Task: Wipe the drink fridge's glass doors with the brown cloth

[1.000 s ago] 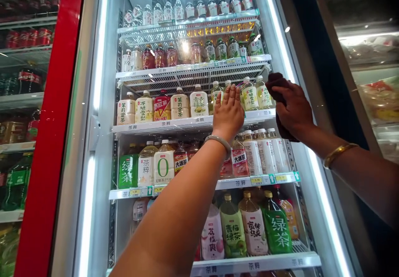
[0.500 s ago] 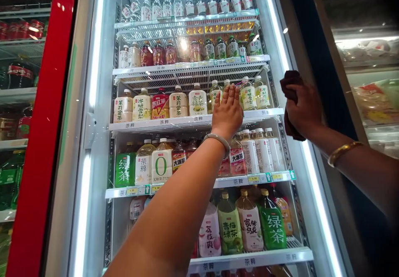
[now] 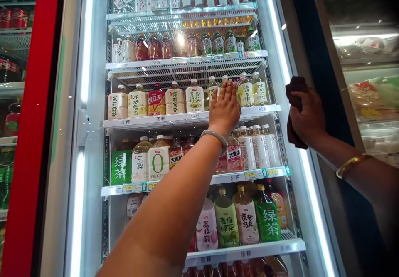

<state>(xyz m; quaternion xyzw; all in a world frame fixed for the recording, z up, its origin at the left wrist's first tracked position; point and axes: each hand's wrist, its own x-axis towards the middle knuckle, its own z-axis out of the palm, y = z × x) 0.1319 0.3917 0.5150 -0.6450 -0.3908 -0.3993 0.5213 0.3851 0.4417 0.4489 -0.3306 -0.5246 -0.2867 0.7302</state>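
My left hand (image 3: 225,106), with a pale bangle at the wrist, lies flat with spread fingers against the glass door of a lit drinks cooler, over the middle shelf (image 3: 187,117) of bottles. My right hand (image 3: 307,115), with a gold bangle, is wrapped round a dark brown cloth (image 3: 295,133) at the door's right edge, beside the bright light strip. The cloth sticks out above and below the fingers. Behind the glass, a green tea bottle (image 3: 266,214) and other bottles stand upright on the lower shelf.
To the left is a red-framed cooler (image 3: 37,115) with cans and bottles. On the right, another cabinet holds bagged goods (image 3: 375,98) behind its pane. A white door fitting (image 3: 82,127) sits on the left side of the frame.
My right hand has moved slightly right and down with the cloth. My left hand stays over nearly the same bottles. The view has shifted a little, so the shelves appear further left and higher.
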